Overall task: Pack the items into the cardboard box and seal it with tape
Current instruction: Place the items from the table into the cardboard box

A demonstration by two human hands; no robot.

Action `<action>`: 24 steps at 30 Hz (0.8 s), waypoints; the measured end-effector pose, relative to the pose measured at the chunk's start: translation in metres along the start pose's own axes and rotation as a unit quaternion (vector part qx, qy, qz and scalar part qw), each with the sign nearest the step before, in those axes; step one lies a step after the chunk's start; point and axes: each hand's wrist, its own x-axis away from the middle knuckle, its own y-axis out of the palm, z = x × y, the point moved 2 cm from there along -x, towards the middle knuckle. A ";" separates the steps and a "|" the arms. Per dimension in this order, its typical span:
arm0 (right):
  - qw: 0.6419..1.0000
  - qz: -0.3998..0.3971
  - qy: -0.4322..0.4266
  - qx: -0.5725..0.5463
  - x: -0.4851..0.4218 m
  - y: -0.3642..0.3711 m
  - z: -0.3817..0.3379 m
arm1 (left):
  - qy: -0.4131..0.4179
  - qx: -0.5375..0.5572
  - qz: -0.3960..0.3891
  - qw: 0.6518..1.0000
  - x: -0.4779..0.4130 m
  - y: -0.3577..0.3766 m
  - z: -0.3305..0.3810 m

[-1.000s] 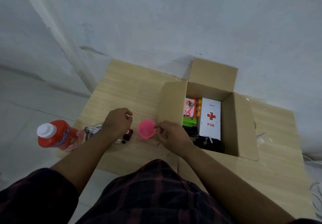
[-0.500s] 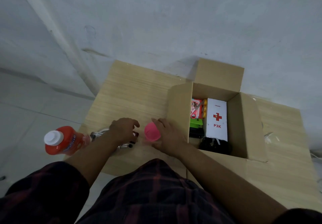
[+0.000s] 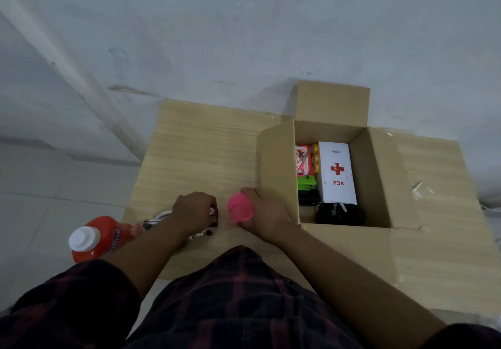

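Observation:
An open cardboard box point(image 3: 276, 158) stands on the wooden table, holding a white P3K first-aid box point(image 3: 336, 172), a pink packet point(image 3: 302, 158), a green item point(image 3: 307, 183) and a black object point(image 3: 339, 213). My right hand point(image 3: 267, 213) grips a small pink cup point(image 3: 240, 207) just left of the box. My left hand point(image 3: 193, 210) is closed over a small dark red item point(image 3: 213, 214) on the table, above a metal object point(image 3: 158, 220). An orange bottle point(image 3: 100, 236) with a white cap lies at the table's left edge.
The wooden table point(image 3: 203, 145) stands against a grey wall. The box's flaps stand open at the back, left and right. Clear plastic wrap point(image 3: 417, 188) lies right of the box. My plaid-clad torso fills the bottom of the view.
My right hand has gone from touching the pink cup's rim to wrapping around the cup. My left hand has closed down on the small dark item. The camera has shifted slightly.

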 end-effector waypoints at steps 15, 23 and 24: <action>0.861 0.352 0.021 -0.366 0.047 -0.051 0.018 | 0.018 0.290 0.312 0.905 0.002 -0.072 0.046; 0.778 0.473 0.107 -0.399 0.084 -0.080 0.084 | 0.113 0.352 0.298 0.880 -0.001 -0.080 0.133; 0.777 0.474 0.115 -0.398 0.089 -0.084 0.093 | 0.121 0.348 0.287 0.884 -0.002 -0.077 0.144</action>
